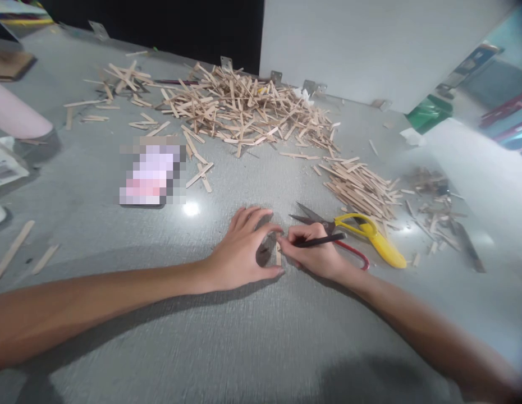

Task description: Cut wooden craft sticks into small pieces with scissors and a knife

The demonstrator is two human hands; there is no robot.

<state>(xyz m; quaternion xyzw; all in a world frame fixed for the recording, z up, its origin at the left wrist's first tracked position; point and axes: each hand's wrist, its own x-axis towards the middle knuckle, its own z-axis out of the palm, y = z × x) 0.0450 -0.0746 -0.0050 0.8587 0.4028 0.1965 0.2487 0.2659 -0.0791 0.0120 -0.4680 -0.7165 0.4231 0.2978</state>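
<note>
My left hand (239, 249) lies on the grey table with thumb and index finger curved round a small wooden stick (278, 256), the tips at its two ends. The other fingers are stretched out on the table. My right hand (315, 252) is closed on a dark pen (322, 240); its tip is hidden behind the fingers, close to the stick's upper part. Just beyond the right hand lie scissors (328, 225) with one yellow handle and one red handle, blades apart and pointing left.
A big heap of wooden sticks (244, 106) spreads along the back panel. To the right are a neater stick pile (357, 185), small offcuts (433, 207) and a dark blade (469, 247). A blurred-out phone-like object (149, 174) lies left, beyond it a pink cylinder (17, 112).
</note>
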